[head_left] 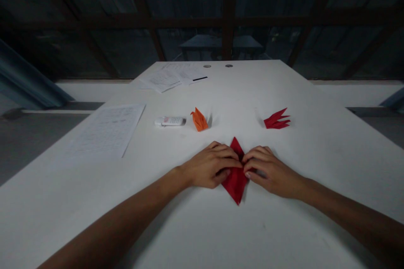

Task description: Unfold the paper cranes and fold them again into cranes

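A red folded origami paper (pixel 235 185) lies on the white table in front of me, diamond-shaped, one point toward me and one away. My left hand (pixel 215 164) rests over its left side, with fingers reaching across the middle and the thumb against the paper. At the right edge, my right hand (pixel 268 170) pinches the paper between curled fingers and thumb. The fingertips of both hands almost meet and cover the paper's centre. Beyond them stand an orange paper crane (pixel 199 119) and, to the right, a red folded paper piece (pixel 277 119) with several pointed spikes.
Left of the crane lies a white tube-like item (pixel 170 121) with small print. A printed sheet (pixel 104 130) is on the table's left side, and more papers (pixel 167 76) lie at the back. Two round grommets (pixel 207 66) sit near the far edge, before dark windows.
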A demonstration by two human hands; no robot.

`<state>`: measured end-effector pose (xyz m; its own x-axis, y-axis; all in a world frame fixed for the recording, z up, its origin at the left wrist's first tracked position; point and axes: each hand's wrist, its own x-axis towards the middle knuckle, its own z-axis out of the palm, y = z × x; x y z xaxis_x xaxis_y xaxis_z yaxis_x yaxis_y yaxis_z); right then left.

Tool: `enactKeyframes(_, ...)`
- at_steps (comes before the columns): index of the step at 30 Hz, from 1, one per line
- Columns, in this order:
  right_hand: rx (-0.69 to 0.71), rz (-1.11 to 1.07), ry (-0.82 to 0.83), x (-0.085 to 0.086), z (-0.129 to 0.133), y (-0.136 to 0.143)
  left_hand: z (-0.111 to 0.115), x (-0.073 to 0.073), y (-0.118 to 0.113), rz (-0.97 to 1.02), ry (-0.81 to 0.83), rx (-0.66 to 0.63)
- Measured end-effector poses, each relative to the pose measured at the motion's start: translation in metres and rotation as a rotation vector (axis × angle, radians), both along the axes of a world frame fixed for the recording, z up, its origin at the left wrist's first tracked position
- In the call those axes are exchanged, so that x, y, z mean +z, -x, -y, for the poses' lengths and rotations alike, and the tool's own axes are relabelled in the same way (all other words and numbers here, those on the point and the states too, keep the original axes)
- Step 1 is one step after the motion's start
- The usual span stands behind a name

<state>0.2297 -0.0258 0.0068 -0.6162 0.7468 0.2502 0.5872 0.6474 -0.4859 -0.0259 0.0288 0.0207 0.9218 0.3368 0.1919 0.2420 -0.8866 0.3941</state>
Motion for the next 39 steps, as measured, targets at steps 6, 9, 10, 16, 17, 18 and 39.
enactKeyframes(6, -0.273, -0.024, -0.089, -0.011, 0.011, 0.018, 0.001, -0.003, -0.001, 0.028, 0.052, 0.102)
enactKeyframes(9, -0.308, 0.013, -0.182, -0.011, 0.016, 0.022, 0.001, -0.003, -0.001, 0.018, 0.042, 0.091)
enactKeyframes(10, -0.292, 0.035, -0.215, -0.01, 0.018, 0.023, 0.001, -0.002, -0.002, 0.01, 0.033, 0.081)
enactKeyframes(16, -0.16, 0.094, -0.209, -0.005, 0.027, 0.026, 0.003, 0.0, -0.004, -0.024, -0.004, 0.073)
enactKeyframes(17, -0.15, 0.094, -0.197, -0.005, 0.028, 0.027, 0.003, 0.0, -0.004, -0.026, -0.001, 0.079)
enactKeyframes(18, -0.145, 0.097, -0.189, -0.005, 0.03, 0.027, 0.002, 0.0, -0.004, -0.026, 0.001, 0.083)
enactKeyframes(39, -0.213, 0.195, -0.451, -0.026, 0.07, 0.042, -0.015, 0.013, 0.015, 0.074, 0.364, -0.054)
